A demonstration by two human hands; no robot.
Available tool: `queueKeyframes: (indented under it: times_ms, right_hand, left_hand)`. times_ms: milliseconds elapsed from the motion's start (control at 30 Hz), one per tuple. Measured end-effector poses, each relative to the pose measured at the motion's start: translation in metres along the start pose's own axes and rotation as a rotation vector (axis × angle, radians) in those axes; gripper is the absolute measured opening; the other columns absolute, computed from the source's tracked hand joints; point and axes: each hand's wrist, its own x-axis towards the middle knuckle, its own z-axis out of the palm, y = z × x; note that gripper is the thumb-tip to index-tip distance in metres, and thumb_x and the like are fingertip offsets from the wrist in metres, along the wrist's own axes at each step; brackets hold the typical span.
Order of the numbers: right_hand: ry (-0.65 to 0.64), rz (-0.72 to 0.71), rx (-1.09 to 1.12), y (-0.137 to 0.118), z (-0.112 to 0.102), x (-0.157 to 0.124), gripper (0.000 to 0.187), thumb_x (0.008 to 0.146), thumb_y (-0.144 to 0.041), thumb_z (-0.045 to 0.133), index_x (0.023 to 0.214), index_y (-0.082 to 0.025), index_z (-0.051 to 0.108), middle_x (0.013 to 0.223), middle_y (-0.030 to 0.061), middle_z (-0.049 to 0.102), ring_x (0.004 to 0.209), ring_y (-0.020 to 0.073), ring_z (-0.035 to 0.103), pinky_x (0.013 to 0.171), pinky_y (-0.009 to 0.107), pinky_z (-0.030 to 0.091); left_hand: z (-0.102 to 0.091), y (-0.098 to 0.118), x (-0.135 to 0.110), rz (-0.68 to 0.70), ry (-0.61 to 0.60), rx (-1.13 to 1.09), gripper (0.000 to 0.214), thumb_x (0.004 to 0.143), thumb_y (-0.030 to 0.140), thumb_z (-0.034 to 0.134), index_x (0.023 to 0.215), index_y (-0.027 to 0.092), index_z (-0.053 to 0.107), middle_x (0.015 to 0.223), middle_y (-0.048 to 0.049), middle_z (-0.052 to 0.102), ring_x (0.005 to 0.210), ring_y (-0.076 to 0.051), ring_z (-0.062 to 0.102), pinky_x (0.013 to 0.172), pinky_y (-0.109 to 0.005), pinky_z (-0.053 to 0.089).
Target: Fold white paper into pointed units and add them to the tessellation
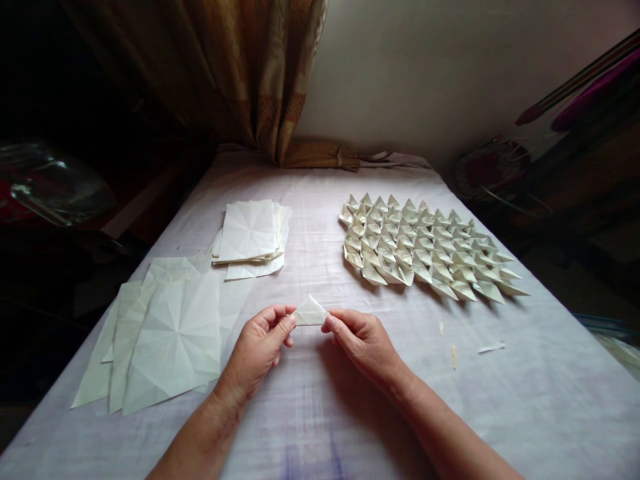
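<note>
A small white folded paper triangle [311, 312] is held above the cloth, its point facing away from me. My left hand [263, 340] pinches its left corner between thumb and fingers. At the right corner, my right hand [361, 337] grips the paper in the same way. To the right beyond my hands stand several rows of folded paper boats [425, 247], packed close together. On the left lie large creased paper sheets [175, 333], overlapping, with fold lines spreading from the middle. Behind them sits a stack of smaller creased paper sheets [250, 230].
A pale cloth [310, 247] covers the table. Small paper scraps [491, 347] lie right of my right hand. A gold-brown curtain [270, 80] hangs over the far edge by the wall. Dark clutter flanks both sides, including a clear plastic item [55, 187] at left.
</note>
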Motion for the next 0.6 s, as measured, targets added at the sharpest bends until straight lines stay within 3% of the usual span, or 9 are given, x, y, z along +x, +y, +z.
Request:
queueKeyframes:
  times_ms: [133,200,367,467,600]
  right_hand:
    - [0.124,-0.007,0.122,0.0047,0.0055,-0.0019,0.037,0.085,-0.037,0.06,0.115,-0.017,0.069,0.074,0.0027,0.07,0.063,0.0147,0.06,0.06,0.025,0.048]
    - [0.13,-0.026,0.133,0.0049,0.0062,-0.0027,0.039,0.086,-0.036,0.06,0.119,-0.016,0.065,0.073,0.0022,0.07,0.061,0.014,0.06,0.06,0.025,0.048]
    - [0.077,0.021,0.121,0.0021,0.0031,-0.0017,0.023,0.089,-0.038,0.056,0.096,-0.018,0.067,0.071,0.0024,0.069,0.062,0.0139,0.059,0.058,0.023,0.047]
    - [0.045,0.057,0.086,-0.0004,0.0006,-0.0009,0.025,0.09,-0.039,0.054,0.078,-0.019,0.065,0.07,0.0025,0.067,0.062,0.0138,0.058,0.059,0.023,0.046]
    - [0.076,0.031,0.11,-0.0028,0.0,-0.0015,0.021,0.087,-0.036,0.058,0.078,-0.019,0.066,0.072,0.0028,0.066,0.066,0.0152,0.059,0.062,0.024,0.047]
  left_hand:
    - [-0.0005,0.0013,-0.0009,-0.014,-0.033,0.022,0.049,0.067,0.05,0.073,0.098,0.013,0.067,0.067,0.0015,0.056,0.053,-0.008,0.046,0.033,-0.013,0.028]
    - [-0.0002,0.002,-0.0011,-0.012,-0.029,0.016,0.05,0.067,0.05,0.073,0.1,0.014,0.066,0.071,0.0008,0.058,0.054,-0.008,0.047,0.033,-0.012,0.029]
    - [0.0,-0.0004,0.0006,-0.025,-0.011,0.023,0.05,0.069,0.051,0.071,0.102,0.014,0.064,0.063,0.0028,0.057,0.047,-0.006,0.041,0.034,-0.013,0.028]
    - [-0.0013,-0.0032,0.0014,-0.028,0.001,0.033,0.05,0.07,0.052,0.071,0.103,0.014,0.063,0.057,0.0048,0.055,0.041,-0.004,0.035,0.035,-0.014,0.026]
    - [-0.0013,-0.0044,0.0008,-0.042,-0.006,0.05,0.048,0.071,0.052,0.07,0.1,0.015,0.062,0.056,0.0057,0.055,0.037,-0.003,0.031,0.034,-0.014,0.024]
